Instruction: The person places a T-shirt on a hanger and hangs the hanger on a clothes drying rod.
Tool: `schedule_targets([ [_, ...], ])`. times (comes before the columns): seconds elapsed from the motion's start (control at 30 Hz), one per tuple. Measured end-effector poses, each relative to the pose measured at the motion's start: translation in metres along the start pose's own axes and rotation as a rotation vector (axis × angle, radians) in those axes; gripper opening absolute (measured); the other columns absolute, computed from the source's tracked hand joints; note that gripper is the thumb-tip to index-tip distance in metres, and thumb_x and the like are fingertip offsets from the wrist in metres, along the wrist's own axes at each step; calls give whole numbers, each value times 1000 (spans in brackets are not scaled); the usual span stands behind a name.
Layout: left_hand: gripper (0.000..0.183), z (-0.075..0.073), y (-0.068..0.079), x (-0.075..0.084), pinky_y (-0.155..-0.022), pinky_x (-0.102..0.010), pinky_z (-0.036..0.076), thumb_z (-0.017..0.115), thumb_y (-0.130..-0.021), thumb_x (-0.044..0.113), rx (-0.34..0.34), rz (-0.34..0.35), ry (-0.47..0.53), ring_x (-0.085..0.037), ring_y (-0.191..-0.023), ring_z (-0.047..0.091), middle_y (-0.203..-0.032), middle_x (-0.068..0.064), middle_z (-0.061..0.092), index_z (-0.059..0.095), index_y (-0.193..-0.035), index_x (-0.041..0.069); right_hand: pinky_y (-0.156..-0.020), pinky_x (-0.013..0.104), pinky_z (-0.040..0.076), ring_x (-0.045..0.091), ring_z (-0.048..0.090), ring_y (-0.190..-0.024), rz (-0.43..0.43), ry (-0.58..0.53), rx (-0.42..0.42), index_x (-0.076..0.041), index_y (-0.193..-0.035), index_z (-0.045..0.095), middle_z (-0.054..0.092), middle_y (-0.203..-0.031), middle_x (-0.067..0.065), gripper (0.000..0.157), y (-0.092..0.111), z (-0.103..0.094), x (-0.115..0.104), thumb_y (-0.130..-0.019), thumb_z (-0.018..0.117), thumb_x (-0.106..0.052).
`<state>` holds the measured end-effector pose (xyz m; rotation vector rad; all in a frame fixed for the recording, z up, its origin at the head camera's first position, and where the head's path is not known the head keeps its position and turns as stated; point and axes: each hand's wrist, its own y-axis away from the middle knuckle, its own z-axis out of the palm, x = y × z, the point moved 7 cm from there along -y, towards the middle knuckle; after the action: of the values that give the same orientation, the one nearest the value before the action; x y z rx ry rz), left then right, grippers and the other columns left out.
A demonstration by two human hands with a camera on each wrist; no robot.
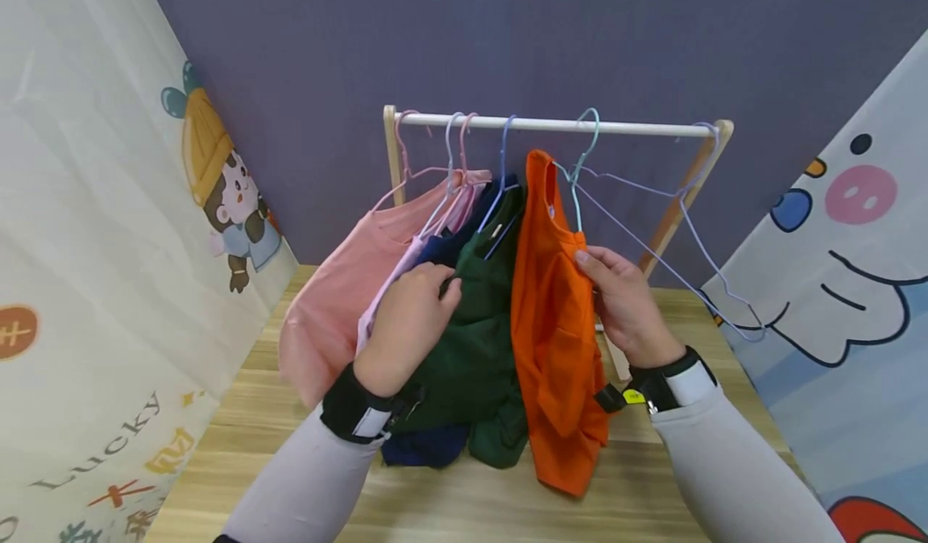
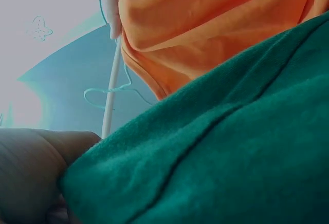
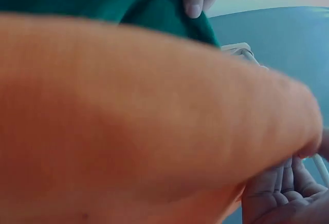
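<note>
An orange shirt (image 1: 558, 325) hangs on a mint-green hanger (image 1: 577, 174) from the rack's white rail. My right hand (image 1: 627, 301) pinches its shoulder edge, thumb on the front; in the right wrist view orange cloth (image 3: 128, 116) hides part of that hand (image 3: 288, 196). Left of it, a dark green shirt (image 1: 471, 341) hangs on a blue hanger (image 1: 502, 176). My left hand (image 1: 413, 317) holds this shirt's shoulder edge, and the left wrist view shows the green cloth (image 2: 216, 147) between thumb and fingers (image 2: 36, 170). Some fingertips are hidden behind the cloth.
Further left hang a pink shirt (image 1: 348, 285), a pale lilac garment (image 1: 387, 281) and a navy one (image 1: 435, 446). A bare lilac hanger (image 1: 681, 196) hangs at the rail's right end. The rack's rail (image 1: 536, 124) spans wooden posts on a wood-grain table (image 1: 464, 511).
</note>
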<state>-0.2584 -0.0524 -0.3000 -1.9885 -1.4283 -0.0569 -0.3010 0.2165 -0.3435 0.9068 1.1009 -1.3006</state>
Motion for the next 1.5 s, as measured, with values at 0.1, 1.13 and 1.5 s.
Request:
schedule_targets([
  [0.1, 23, -1, 2, 1, -92, -45, 59, 64, -102, 23, 14, 11, -4, -29, -99, 73, -106, -12, 76, 77, -113, 6, -78, 22, 58, 8, 68, -88, -36, 49, 17, -19, -108, 72, 72, -96, -7, 13, 9, -8, 0, -105, 62, -28],
  [1.13, 23, -4, 10, 3, -88, -47, 60, 66, -102, 22, 37, 40, 17, -31, -96, 74, -105, -13, 76, 77, -113, 5, -67, 20, 58, 10, 64, -72, -54, 21, -32, -10, -106, 73, 71, -85, -3, 10, 42, -3, -33, -103, 64, -14],
  [1.5, 21, -4, 11, 3, -86, -47, 60, 66, -101, 20, 56, 54, 25, -31, -94, 74, -101, -13, 75, 77, -110, 4, -55, 18, 50, 8, 55, -58, 7, 117, -62, -15, -109, 68, 64, -75, -6, 8, 37, 0, -9, -105, 62, -19],
])
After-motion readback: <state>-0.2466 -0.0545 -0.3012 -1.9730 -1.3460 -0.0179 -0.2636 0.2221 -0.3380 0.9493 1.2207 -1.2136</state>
